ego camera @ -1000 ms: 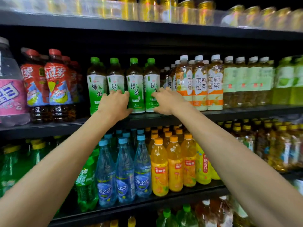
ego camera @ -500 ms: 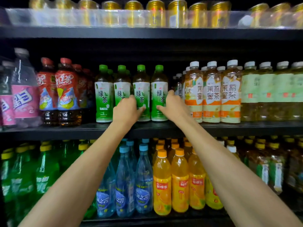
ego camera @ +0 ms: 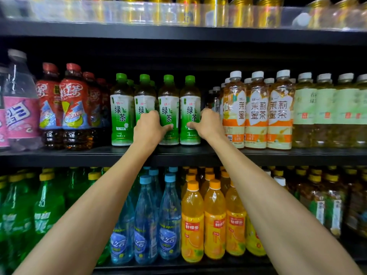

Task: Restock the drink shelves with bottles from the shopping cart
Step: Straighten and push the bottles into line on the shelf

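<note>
Several green tea bottles with green caps and white-green labels stand in a front row on the middle shelf (ego camera: 79,157). My left hand (ego camera: 148,129) wraps the left side of the third bottle (ego camera: 168,100), with its thumb across the label and its fingers covering part of the second bottle (ego camera: 144,96). My right hand (ego camera: 208,124) grips the right side of the fourth bottle (ego camera: 190,100), thumb on its front. Both bottles stand upright on the shelf, touching each other. The shopping cart is out of view.
Red iced tea bottles (ego camera: 74,108) stand left of the green tea and orange-label jasmine tea bottles (ego camera: 257,112) right of it. Yellow cans (ego camera: 188,10) fill the top shelf. Below are green soda, blue water (ego camera: 146,221) and orange juice bottles (ego camera: 192,223).
Both hands stay on the same two green tea bottles and have closed in slightly on them. My head has moved, so the shelves sit lower and further right in view.
</note>
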